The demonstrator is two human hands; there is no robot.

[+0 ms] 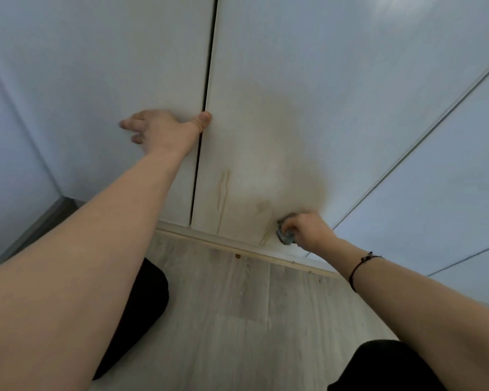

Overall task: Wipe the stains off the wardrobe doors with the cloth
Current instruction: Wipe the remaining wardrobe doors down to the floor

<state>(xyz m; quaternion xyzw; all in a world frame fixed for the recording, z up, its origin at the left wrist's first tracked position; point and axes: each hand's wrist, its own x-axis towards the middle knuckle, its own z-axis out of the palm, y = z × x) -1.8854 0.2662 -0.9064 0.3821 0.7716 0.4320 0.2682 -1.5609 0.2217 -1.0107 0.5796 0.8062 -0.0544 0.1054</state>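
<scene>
One wide-angle camera sits on the person's head, looking forward and down. It is close to the wardrobe doors [336, 80], with the floor [237, 320] below them.

Domestic interior. Tall white wardrobe doors [294, 66] span 10 to 2 o'clock; pale wood-look laminate floor [237, 320] at 6 o'clock; light wooden plinth [209, 239] between them.

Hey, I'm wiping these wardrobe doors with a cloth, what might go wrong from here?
The cloth in your right hand may just spread the wide brownish smear further. Your left hand has its thumb at the door gap; a shifting door might pinch it.
</scene>
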